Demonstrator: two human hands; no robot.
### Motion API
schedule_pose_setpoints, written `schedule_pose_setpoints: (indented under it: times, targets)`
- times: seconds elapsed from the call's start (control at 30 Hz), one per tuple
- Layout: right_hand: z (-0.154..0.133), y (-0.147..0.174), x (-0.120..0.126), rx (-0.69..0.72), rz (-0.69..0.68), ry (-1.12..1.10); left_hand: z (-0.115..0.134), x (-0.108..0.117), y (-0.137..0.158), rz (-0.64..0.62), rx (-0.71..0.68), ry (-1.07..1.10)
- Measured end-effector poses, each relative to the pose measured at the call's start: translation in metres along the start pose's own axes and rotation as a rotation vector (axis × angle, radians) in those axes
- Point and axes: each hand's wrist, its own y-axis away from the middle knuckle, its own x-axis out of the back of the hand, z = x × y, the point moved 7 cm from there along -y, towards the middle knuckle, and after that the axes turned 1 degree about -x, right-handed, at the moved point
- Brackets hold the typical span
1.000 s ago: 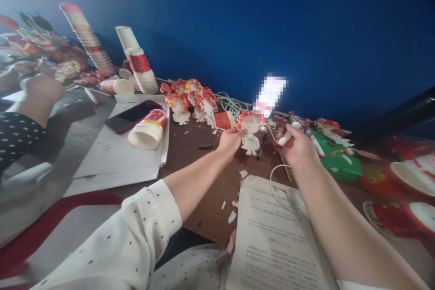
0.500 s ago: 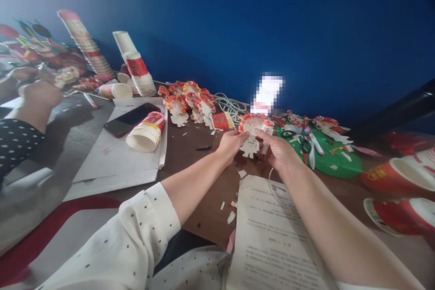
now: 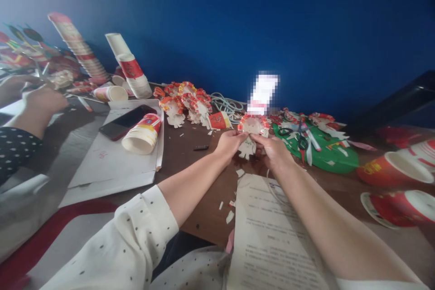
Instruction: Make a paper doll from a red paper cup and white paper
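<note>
Arms [image 3: 192, 186] reach forward and converge, the left hand [image 3: 231, 146] and right hand [image 3: 273, 150] pinching a paper figure [image 3: 252, 125] from either side.

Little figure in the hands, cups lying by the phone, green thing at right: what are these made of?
Figure: probably matte card or paper, being flat with cut-out edges. Cups: likely smooth paper, judging by thin nested rims and printed sides. Green thing: perhaps plastic or card; evenly coloured, but its finish is unclear.
</note>
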Motion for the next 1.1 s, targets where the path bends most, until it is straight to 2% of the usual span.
schedule_pose_setpoints:
  times: [0.27,0.37,0.57,0.77,1.1]
  targets:
    - [0.0051,-0.0069,0.0034,-0.064,-0.032,-0.015,-0.0014,0.0035,-0.0026,0.046,0.006,-0.002]
    - [0.0026,-0.0078,0.0025,-0.041,-0.052,-0.015,-0.0022,0.004,-0.004,0.053,0.001,-0.002]
    - [-0.0012,-0.0046,0.0033,0.026,-0.002,0.012,0.0008,0.0017,-0.001,0.031,-0.016,-0.007]
    - [-0.0025,-0.0056,0.0085,0.028,0.047,-0.096,-0.0039,-0.0043,0.0001,-0.062,0.016,-0.03]
    - [0.0038,-0.004,0.0079,0.0,0.078,-0.106,-0.0057,-0.0016,0.0012,-0.022,0.008,-0.052]
